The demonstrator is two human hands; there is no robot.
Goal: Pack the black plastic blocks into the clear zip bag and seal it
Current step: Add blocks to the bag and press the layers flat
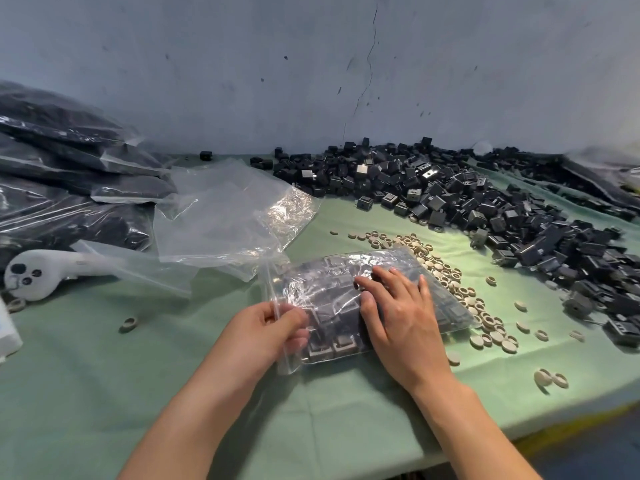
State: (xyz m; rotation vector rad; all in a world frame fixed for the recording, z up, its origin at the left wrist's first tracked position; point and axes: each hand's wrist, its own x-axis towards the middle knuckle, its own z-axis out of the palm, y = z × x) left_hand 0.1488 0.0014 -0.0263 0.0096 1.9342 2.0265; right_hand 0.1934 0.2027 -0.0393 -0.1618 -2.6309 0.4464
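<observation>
- Fingers (291, 318) of the left hand (270, 327) curl round the left edge of the zip bag (325, 289), and the thumb on top pinches the clear strip (275, 304) at its mouth.
- Fingers (377, 287) of the right hand (401, 317) lie straight and spread, pressing flat on top of the bag and grasping nothing.
- The zip bag lies flat on the green cloth (138, 375), near the middle of the table, with its mouth to the left. It is packed with black blocks (332, 348) in rows. I cannot tell whether the zip is closed.
- A big loose heap of blocks (467, 202) runs from the far middle round to the right edge.
- Small beige caps (436, 265) lie scattered between the heap and the bag, some right against the bag's right side.
- Empty clear bags (225, 209) lie crumpled just to the left of the packed one and beyond it.
- Filled bags (69, 161) of dark parts are stacked at the far left.
- A white handle-shaped gadget (38, 275) lies in front of that stack, its handle end under a clear bag.
- One beige ring (129, 324) sits alone on the cloth, well to the left of the left hand.
</observation>
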